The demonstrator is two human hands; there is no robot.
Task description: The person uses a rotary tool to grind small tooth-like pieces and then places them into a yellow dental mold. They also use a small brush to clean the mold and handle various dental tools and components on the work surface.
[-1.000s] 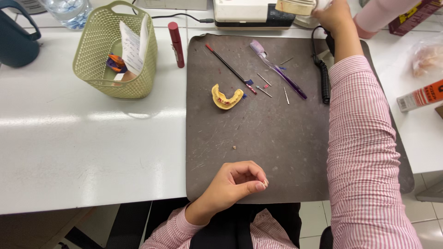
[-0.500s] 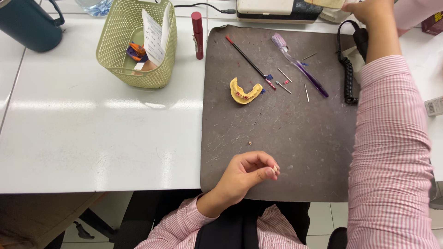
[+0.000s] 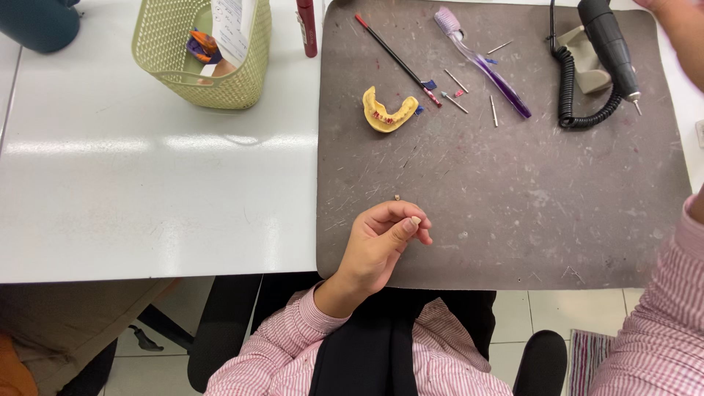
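The left hand (image 3: 381, 246) stays low at the near edge of the dark work mat (image 3: 513, 205), fingers curled narrow with thumb and forefinger pinched on something too small to tell, a tiny speck (image 3: 397, 197) lying just beyond it. The right hand (image 3: 678, 22), half a second ago reaching over the far right corner, is now mostly out of view, grip impossible to tell, leaving the black handpiece (image 3: 609, 40) lying free, while the yellow dental cast (image 3: 387, 111) sits untouched mid-mat

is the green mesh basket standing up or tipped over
Upright. The pale green mesh basket rests on its base on the white table, open rim up, papers and small items inside.
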